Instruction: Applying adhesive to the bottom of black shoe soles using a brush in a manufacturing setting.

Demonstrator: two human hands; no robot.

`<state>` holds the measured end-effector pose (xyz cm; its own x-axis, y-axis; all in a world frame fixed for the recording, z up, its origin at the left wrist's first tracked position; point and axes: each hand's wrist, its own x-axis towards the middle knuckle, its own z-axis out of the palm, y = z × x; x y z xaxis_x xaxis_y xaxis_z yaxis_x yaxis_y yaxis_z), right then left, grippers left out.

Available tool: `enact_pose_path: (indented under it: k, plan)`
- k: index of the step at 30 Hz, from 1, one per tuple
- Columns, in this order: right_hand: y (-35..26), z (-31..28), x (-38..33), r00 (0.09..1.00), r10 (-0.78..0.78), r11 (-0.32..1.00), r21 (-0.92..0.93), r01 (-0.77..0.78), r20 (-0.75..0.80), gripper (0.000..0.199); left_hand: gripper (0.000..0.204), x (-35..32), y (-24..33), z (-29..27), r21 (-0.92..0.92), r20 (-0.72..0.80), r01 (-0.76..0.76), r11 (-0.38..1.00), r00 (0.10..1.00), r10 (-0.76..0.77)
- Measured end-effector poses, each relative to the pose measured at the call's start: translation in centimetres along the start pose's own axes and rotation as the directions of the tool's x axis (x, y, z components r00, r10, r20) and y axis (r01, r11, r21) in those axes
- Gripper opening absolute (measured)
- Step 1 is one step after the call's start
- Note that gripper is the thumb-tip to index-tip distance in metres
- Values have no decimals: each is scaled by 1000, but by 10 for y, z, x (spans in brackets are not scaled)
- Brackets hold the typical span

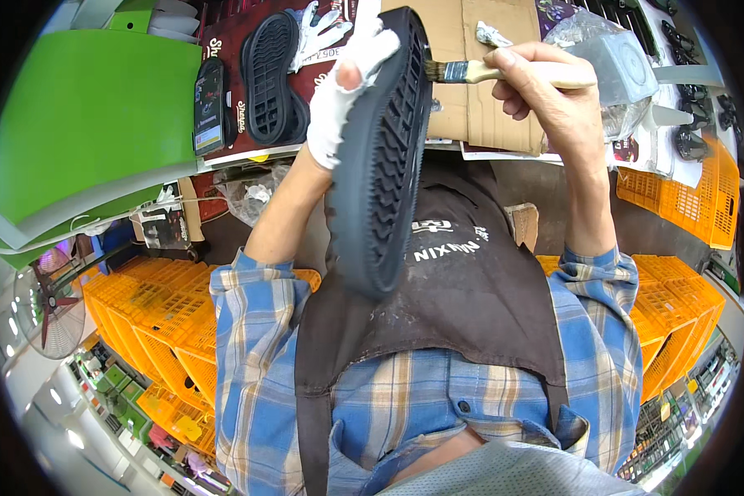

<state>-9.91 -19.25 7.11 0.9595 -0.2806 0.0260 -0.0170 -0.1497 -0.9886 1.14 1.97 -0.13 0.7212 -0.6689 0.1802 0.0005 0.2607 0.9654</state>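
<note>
A black shoe sole (372,190) is held up in front of me, tilted, with its ridged, gridded face turned to the right. My left hand (332,116), in a white glove with a bare thumb tip, grips it along its left side. Between the fingers and thumb of my bare right hand (558,99) is a paintbrush (488,73) with a pale handle. Its dark bristles point left and meet the sole's right edge near the upper end; whether they touch cannot be made out.
More black soles (269,83) lie on the bench beside white gloves (321,37) and a phone (210,107). Cardboard (504,112) lies under the brush. A translucent plastic container (624,68) stands to the right. A green panel (99,107) is at left; orange crates (157,302) flank me.
</note>
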Motion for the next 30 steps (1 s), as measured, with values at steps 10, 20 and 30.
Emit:
enact_pose_path:
  k: [10, 20, 30]
  plan:
    - [-9, 8, -24, 992, 97, 995, -12, -96, 76, 22, 61, 15, -16, -25, 605, 111, -290, 742, 953, 282]
    - [-9, 4, -30, 922, 275, 925, 187, -331, 271, 26, 63, 31, -11, -30, 861, 314, -444, 249, 848, 427]
    - [20, -39, -18, 997, 0, 860, 509, -38, 74, 27, 46, -3, 33, -6, 700, 230, -93, 708, 968, -100]
